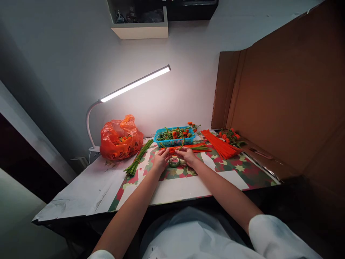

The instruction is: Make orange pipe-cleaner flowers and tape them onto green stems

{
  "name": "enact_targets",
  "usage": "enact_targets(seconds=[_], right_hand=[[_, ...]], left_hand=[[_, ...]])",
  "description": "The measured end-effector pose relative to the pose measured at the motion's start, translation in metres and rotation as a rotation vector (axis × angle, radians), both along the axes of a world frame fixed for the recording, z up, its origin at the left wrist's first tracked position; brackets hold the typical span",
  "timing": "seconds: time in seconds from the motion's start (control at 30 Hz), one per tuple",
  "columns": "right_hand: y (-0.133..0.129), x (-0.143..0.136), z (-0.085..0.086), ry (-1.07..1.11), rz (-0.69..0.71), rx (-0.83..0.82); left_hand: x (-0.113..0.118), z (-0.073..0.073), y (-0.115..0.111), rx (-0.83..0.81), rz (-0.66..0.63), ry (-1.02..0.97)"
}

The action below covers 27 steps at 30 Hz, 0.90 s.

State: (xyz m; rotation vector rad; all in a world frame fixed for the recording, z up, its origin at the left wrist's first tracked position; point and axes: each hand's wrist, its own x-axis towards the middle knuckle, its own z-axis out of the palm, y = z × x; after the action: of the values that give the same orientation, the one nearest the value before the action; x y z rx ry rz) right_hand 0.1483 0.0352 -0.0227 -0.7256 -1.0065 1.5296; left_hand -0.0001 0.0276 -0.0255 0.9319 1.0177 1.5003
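Observation:
Between my two hands, over the middle of the table, is a small orange flower piece (pixel 171 150) with a curved green stem (pixel 183 138) rising from it. My left hand (pixel 161 158) pinches its left side, fingers closed. On its right side the fingers of my right hand (pixel 188 156) are closed too. A roll of green tape (pixel 174 162) lies on the table just below my fingertips. Behind the hands stands a blue basket (pixel 174 141) of orange flowers with green stems. Orange strips and green stems (pixel 198 147) lie in front of the basket.
An orange plastic bag (pixel 121 138) and a bundle of green stems (pixel 138 158) are at left. Orange strips (pixel 221 144) and more orange flowers (pixel 229 136) lie at right, beside a tall cardboard panel (pixel 269 90). A lit lamp (pixel 134 84) reaches over the table (pixel 78 190).

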Motion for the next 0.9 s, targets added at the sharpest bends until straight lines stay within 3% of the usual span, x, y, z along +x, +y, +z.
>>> enact_targets(seconds=[0.27, 0.47, 0.67, 0.77, 0.9], right_hand=[[0.002, 0.003, 0.003, 0.128, 0.097, -0.084], [0.000, 0.005, 0.005, 0.223, 0.289, -0.087], [-0.002, 0.006, 0.007, 0.215, 0.371, -0.069], [0.000, 0.007, 0.006, 0.178, 0.332, -0.040], [0.004, 0.006, 0.005, 0.103, 0.106, -0.057]], left_hand=[[0.000, -0.001, 0.003, -0.016, -0.039, -0.115], [0.002, 0.001, -0.004, -0.016, -0.190, -0.223], [0.002, 0.004, -0.007, -0.045, -0.321, -0.353], [0.002, 0.007, -0.008, -0.014, -0.317, -0.317], [0.002, 0.011, -0.007, -0.001, -0.177, -0.193]])
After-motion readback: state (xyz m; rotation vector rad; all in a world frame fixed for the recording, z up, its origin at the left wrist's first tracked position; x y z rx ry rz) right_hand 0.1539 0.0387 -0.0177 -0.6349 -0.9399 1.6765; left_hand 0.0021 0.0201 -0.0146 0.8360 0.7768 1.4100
